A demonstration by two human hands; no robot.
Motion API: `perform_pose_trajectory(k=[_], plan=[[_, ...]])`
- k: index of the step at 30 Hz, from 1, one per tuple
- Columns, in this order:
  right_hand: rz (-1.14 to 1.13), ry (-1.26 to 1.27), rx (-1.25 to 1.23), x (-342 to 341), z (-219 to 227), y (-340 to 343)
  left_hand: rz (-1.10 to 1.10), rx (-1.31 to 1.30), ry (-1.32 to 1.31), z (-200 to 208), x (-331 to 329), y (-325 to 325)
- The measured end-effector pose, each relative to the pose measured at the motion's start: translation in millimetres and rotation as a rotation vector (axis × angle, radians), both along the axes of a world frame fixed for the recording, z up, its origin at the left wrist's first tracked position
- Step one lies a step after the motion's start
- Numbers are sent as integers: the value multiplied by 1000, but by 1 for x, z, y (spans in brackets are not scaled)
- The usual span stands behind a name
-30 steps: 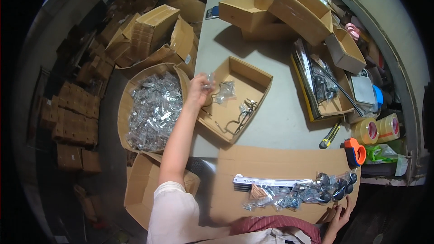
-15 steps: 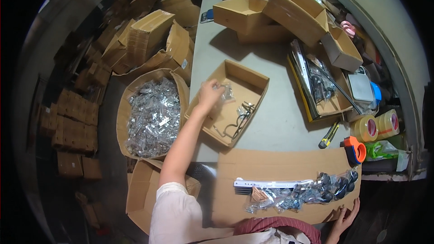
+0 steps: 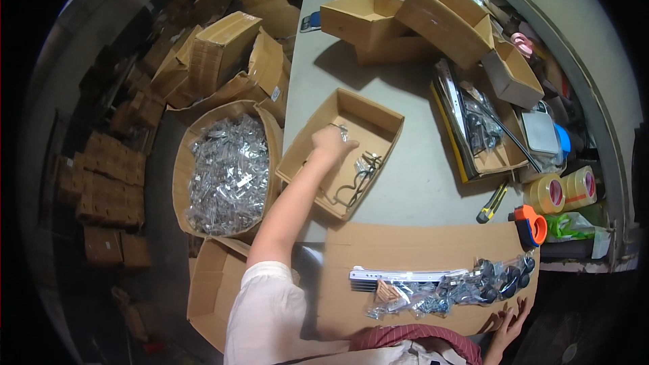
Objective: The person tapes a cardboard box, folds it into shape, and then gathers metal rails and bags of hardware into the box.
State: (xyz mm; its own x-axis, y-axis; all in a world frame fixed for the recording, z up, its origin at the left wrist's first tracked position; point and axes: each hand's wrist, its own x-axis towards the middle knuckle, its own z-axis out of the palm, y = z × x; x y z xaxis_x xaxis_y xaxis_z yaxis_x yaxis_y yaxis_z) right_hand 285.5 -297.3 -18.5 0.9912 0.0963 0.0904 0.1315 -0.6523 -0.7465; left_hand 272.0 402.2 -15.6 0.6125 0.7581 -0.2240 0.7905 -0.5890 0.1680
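Observation:
My left hand (image 3: 331, 143) is down inside an open cardboard box (image 3: 387, 116) on the table, thumb pointing right. Part of a small clear plastic bag (image 3: 343, 131) shows at its curled fingers, which are mostly hidden behind the hand. Dark bent metal hooks (image 3: 351, 192) and a small bag of hardware (image 3: 368, 161) lie at the box's near right end. My right hand (image 3: 510, 324) rests at the near right edge of a flat cardboard sheet (image 3: 405, 243), fingers spread, holding nothing. On that sheet lie metal rails (image 3: 405, 276), bagged wooden dowels (image 3: 387, 290), bagged screws (image 3: 429, 303) and black casters (image 3: 510, 287).
Left of the table stands a big carton (image 3: 181, 182) full of bagged metal parts (image 3: 230, 176). A yellow utility knife (image 3: 492, 204), an orange tape dispenser (image 3: 531, 224) and tape rolls (image 3: 546, 192) sit at right. Stacked boxes (image 3: 446, 20) and a parts box (image 3: 483, 170) stand farther back.
My left hand has moved slightly right and turned over the bag, deeper in the box, now covering most of it. The right hand has barely shifted.

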Motion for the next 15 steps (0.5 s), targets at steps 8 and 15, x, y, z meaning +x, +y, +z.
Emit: perform_pose_trajectory(k=[8,15], plan=[[102,-85,-15,5,7,-4,-40,-328,-190,10,-3,29],[131,3,-37,13,14,14,-350,-534,-267,-26,-35,33]])
